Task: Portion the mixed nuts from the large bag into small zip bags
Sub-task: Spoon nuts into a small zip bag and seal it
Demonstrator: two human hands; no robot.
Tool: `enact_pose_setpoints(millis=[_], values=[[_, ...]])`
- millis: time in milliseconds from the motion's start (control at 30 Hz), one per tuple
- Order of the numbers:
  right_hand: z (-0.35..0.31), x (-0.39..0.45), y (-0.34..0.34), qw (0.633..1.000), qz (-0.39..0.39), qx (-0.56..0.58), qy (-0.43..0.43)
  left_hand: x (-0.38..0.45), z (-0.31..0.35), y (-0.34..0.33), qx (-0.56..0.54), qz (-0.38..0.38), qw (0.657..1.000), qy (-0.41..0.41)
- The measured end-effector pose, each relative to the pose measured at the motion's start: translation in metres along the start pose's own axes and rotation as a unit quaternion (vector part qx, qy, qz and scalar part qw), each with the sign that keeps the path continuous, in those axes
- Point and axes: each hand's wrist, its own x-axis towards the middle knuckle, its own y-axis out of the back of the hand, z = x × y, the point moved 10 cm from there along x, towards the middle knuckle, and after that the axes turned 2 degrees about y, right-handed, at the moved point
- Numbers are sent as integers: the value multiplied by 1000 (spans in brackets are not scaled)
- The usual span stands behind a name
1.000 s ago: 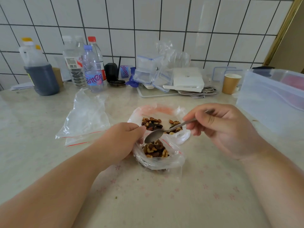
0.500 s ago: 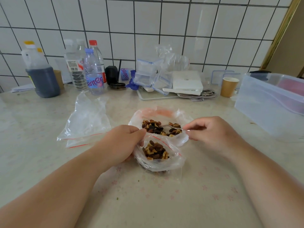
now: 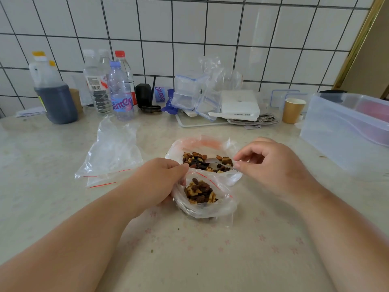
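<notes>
Holding the near rim of the small zip bag (image 3: pixel 203 196), the left hand (image 3: pixel 156 182) grips the plastic and keeps its mouth open on the desk (image 3: pixel 210 256). This bag holds a modest heap of brown and tan nuts. Immediately beyond it sits the large bag (image 3: pixel 202 153), mouth open. The spoon (image 3: pixel 219 162) lies across it, bowl leftward, handle pinched by the right hand (image 3: pixel 271 167). The right hand is nearer the supply.
</notes>
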Motion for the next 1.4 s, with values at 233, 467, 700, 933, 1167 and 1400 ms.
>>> enact_pose_setpoints(millis=[233,467,700,933,1167,1400], values=[[5,-35,-59,936,-293,97,-169,-6,7,-4,-52,-42,998,-17],[-1,-47,-70,856,-346,295,-244,-8,-1,-16,-239,-157,957,54],[-6,-45,-74,787,-323,447,-277,-11,0,-21,-256,-195,945,49],[-9,-47,-91,798,-317,437,-269,-14,16,-15,-222,-134,966,-10],[20,-34,-69,922,-195,203,-264,-13,20,13,-102,-10,993,-50],[22,-27,-50,962,-174,15,-212,-6,12,31,-38,77,995,-49]])
